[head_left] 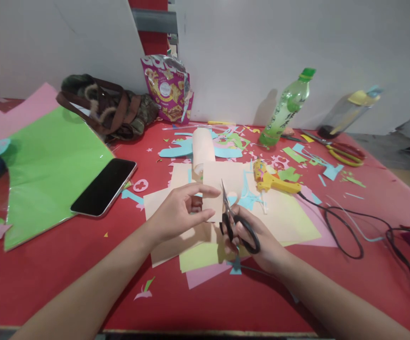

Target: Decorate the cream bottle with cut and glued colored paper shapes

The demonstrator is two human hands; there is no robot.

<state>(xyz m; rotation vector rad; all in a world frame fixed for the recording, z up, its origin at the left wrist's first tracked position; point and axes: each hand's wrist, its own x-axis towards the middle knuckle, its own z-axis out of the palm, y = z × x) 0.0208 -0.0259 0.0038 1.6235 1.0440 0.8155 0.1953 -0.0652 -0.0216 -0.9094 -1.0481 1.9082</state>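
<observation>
My left hand pinches a piece of cream paper at its left side, with index finger and thumb in front and the other fingers curled partly out of sight. My right hand grips black-handled scissors, fingers in the loops and blades pointing up and away. The blades are close to the paper's lower edge; whether they touch it I cannot tell. Beneath both hands lies a loose stack of cream, yellow and pink sheets. Just behind stands a cream paper roll with light blue paper pieces around it.
On the red table a yellow glue gun trails a black cord. A green-capped bottle, a clear cup and more scissors stand or lie rightward. Leftward are a phone, green sheets, a bag and a snack pouch.
</observation>
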